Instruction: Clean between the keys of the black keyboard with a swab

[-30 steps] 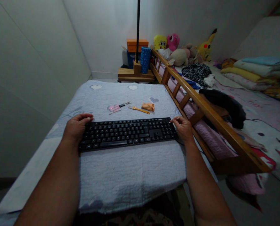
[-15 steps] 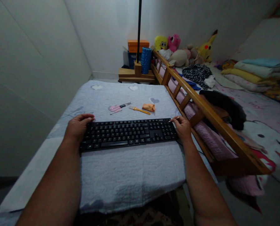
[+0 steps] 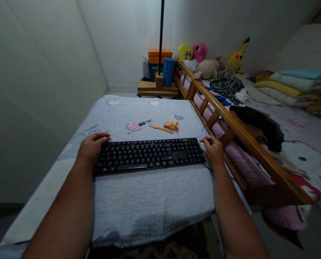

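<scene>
Right hand (image 3: 213, 149) shifted outward, keyboard (image 3: 149, 154) beside it

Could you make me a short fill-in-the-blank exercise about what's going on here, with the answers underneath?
1. A thin pale stick is held in the person's ____.
2. The keyboard, with one end beside the left hand, is coloured ____.
3. Of the brush and the orange pouch, the one lying nearer the keyboard is the ____.
4. The ridged cylinder standing by the black pole is coloured ____.

Missing words: right hand; black; brush; blue.
</scene>
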{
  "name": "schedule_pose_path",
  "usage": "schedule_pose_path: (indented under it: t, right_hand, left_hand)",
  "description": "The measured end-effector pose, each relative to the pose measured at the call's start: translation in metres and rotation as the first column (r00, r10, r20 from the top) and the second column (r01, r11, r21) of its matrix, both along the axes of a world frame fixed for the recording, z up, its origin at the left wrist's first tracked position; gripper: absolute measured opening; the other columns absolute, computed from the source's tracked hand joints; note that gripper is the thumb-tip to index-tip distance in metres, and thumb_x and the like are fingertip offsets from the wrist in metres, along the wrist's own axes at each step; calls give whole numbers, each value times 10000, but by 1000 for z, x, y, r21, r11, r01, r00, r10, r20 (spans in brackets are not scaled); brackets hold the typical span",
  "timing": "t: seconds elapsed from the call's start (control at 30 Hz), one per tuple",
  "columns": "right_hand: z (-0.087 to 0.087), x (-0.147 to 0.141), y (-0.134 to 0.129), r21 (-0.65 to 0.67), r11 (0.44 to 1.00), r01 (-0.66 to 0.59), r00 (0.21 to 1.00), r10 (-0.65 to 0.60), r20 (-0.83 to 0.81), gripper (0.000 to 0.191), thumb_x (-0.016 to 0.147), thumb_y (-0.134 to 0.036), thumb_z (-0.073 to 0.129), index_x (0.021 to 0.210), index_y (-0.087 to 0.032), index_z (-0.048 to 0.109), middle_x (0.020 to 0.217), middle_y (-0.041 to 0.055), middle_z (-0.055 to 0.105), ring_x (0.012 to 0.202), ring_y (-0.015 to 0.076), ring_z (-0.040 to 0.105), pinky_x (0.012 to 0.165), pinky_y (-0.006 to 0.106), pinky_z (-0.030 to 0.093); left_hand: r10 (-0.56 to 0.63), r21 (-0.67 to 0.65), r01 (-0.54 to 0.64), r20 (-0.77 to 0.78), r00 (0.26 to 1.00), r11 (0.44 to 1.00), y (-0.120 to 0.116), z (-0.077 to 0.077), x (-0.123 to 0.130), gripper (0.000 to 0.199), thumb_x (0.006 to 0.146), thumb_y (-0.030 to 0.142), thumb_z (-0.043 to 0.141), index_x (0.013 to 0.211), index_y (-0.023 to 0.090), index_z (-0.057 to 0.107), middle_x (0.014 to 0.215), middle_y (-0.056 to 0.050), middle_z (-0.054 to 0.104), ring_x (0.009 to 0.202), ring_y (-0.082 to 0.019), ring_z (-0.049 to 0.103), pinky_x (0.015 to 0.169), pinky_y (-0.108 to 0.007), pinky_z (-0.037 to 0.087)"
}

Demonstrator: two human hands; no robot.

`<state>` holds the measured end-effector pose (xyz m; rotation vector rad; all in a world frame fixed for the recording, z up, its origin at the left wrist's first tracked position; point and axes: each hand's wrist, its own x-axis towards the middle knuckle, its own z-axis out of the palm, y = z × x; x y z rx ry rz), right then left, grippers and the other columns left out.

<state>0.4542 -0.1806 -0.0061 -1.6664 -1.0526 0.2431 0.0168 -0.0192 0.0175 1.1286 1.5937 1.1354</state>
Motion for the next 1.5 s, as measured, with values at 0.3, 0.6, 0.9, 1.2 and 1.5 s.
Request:
schedule_pose_path:
  t: [0.3, 0.6, 0.9, 1.2, 1.5]
  right_hand:
    - [4, -5, 2, 20, 999, -29, 999, 29, 16, 174, 820, -357, 615, 741, -209, 660, 748, 10, 683, 753, 199, 634, 744, 311, 443]
    - [9, -13, 3, -21, 997, -72, 996, 73, 60, 183, 830, -362, 617, 750, -209, 677, 721, 1, 662, 711, 184, 590, 710, 302, 418]
    - [8, -9, 2, -11, 999, -51, 997, 51, 57, 187, 844, -372, 600, 764, -219, 671, 759, 13, 702, 779, 207, 635, 755, 313, 448]
    - [8, -2, -9, -23, 999, -39, 998, 38, -45, 186, 807, -389, 631, 760, -210, 644, 786, 34, 728, 764, 214, 666, 737, 319, 468]
    - [7, -2, -10, -8, 1000, -20, 998, 19, -63, 179, 789, -384, 648, 734, -214, 632, 748, 26, 719, 734, 206, 658, 735, 322, 481]
  left_hand:
    - [-10, 9, 10, -24, 1000, 1000, 2, -3, -1, 216, 591, 227, 713, 801, 180, 729, 767, -11, 701, 753, -159, 613, 746, -268, 462]
    - [-14, 4, 14, -72, 997, 1000, 5, -8, -4, 238, 615, 234, 712, 846, 187, 741, 805, -13, 718, 772, -165, 625, 801, -288, 470]
    - [0, 6, 1, -114, 993, 1000, -1, -1, 0, 204, 618, 235, 717, 813, 190, 751, 777, -14, 716, 726, -165, 601, 693, -263, 454]
    - [11, -1, -11, -96, 995, 1000, -1, -2, 0, 209, 613, 231, 715, 815, 185, 744, 766, -12, 707, 719, -164, 602, 709, -274, 475]
    - [19, 2, -19, -63, 998, 1000, -2, 0, 2, 202, 615, 219, 702, 811, 187, 741, 760, -11, 709, 728, -162, 618, 732, -271, 480]
